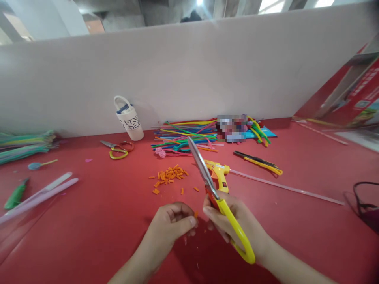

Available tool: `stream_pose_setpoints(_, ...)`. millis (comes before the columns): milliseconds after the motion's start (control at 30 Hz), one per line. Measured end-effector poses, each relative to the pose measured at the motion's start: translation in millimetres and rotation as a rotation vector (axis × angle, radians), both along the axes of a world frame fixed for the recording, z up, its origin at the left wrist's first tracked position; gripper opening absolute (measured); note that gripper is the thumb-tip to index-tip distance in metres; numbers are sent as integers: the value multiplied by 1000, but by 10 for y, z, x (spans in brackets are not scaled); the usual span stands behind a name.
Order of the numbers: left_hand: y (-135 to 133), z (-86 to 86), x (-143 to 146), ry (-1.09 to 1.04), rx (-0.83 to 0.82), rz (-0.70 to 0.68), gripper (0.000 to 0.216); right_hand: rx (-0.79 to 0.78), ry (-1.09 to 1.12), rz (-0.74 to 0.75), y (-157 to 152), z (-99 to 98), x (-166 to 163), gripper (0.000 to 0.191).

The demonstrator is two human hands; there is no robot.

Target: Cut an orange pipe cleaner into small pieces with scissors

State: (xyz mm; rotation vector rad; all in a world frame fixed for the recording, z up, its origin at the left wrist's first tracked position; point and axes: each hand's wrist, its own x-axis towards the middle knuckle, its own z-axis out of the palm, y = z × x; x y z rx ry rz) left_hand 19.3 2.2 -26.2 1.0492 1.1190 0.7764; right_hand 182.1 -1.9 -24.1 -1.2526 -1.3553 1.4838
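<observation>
My left hand (173, 225) is closed in a pinch, with the tip of a small orange piece (196, 214) showing at its fingertips. Close beside it, my right hand (237, 217) grips scissors (204, 169) with a yellow and a red handle, the blades pointing up and away and pressed together. Beyond both hands lies a loose pile of short orange pieces (170, 174) on the red table (103, 221). A yellow glue gun (220, 173) rests just behind the blades, partly covered by them, with a long clear glue stick (284, 186) reaching right from it.
Colourful pipe cleaners (186, 134) lie along the white partition (183, 75). A white cup (132, 123) and second scissors (117, 150) are at back left. A yellow utility knife (259, 162) sits right. Far left are a green tool (16, 195) and pale sticks (44, 193).
</observation>
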Motion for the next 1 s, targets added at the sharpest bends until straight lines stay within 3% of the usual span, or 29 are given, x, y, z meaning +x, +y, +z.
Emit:
stream_pose_setpoints(100,61,-35,-28,301,250,14,6,24,-22,-88,52,16,62,23)
stream_pose_setpoints(200,138,-40,-59,665,524,-81,13,12,-21,-140,114,39,114,24)
stream_pose_setpoints(300,238,-45,-43,866,642,-151,17,5,-2,-165,167,58,137,26)
stream_pose_setpoints(500,510,-121,132,963,695,-184,22,54,41,-209,248,34,159,25)
stream_pose_setpoints(633,642,-155,81,1001,701,-158,26,65,46,-213,293,10,178,24)
stream_pose_setpoints(833,654,-168,-194,1062,726,-144,25,67,51,-191,294,-12,144,24)
stream_pose_setpoints(1000,637,-207,-131,1110,790,-271,25,39,20,-163,279,-35,100,23)
